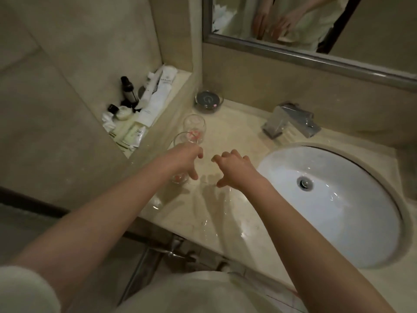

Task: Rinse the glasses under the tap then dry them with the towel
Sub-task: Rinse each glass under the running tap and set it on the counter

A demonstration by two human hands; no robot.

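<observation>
Beige marble counter lay wet beside the sink. Your left hand curled over the nearer glass, though the actual grip was hidden. Your right hand hovered with loosely bent fingers, holding nothing.

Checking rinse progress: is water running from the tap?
No. The tap shows no stream, and the sink below it holds no flowing water; both hands are over the counter instead.

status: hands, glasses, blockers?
Left hand on near glass; right hand open, empty. Far glass upright on counter. Tap dry. No towel seen.
</observation>
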